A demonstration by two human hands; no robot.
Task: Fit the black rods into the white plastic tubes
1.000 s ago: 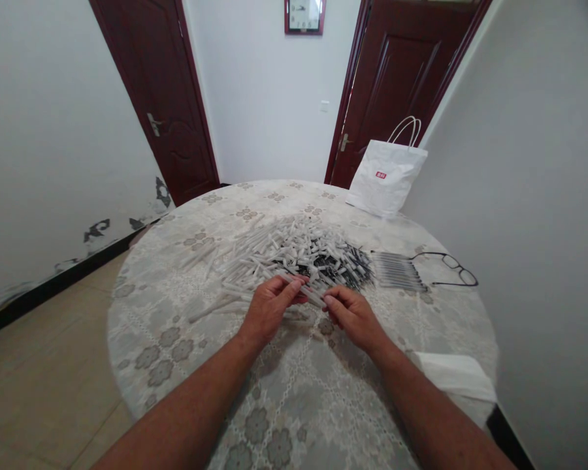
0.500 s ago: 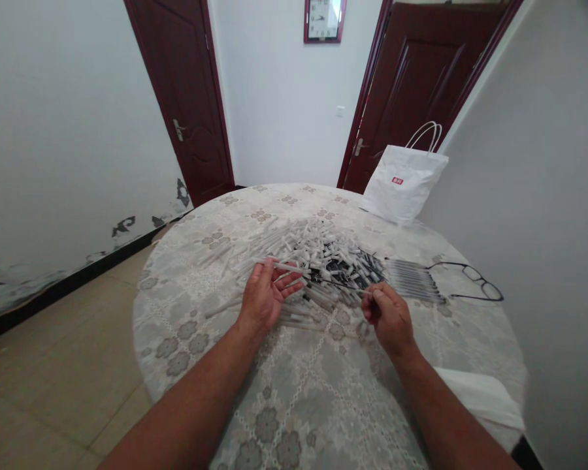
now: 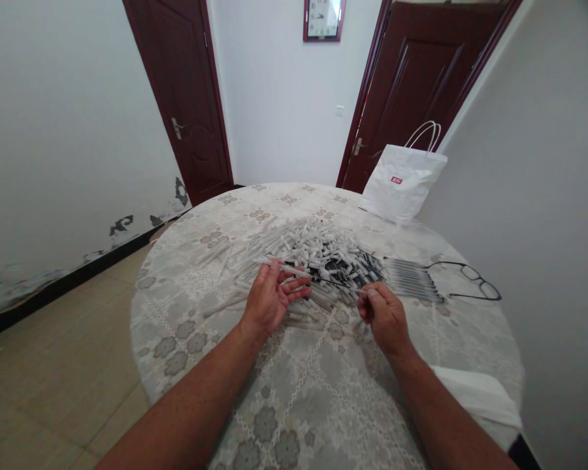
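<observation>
My left hand (image 3: 270,301) pinches a translucent whitish pen barrel (image 3: 289,268) between thumb and forefinger, its other fingers spread below. In my right hand (image 3: 383,314) is a thin black pen refill (image 3: 336,282), gripped near its right end. The refill's left end meets the barrel's right end; whether it is inside I cannot make out. Behind both hands lies a heap of white pen caps (image 3: 313,235) mixed with black refills (image 3: 340,266). Loose pale barrels (image 3: 259,248) lie to the left of the heap and in front of it.
Right of the heap, several pens (image 3: 414,281) lie in a row beside black-framed eyeglasses (image 3: 481,282). A white paper bag (image 3: 404,183) stands at the back right of the round table (image 3: 274,405). White cloth or paper (image 3: 475,395) lies near my right forearm.
My hands have come slightly closer together, the right moving left and the left moving right. Less of the refill shows between them.
</observation>
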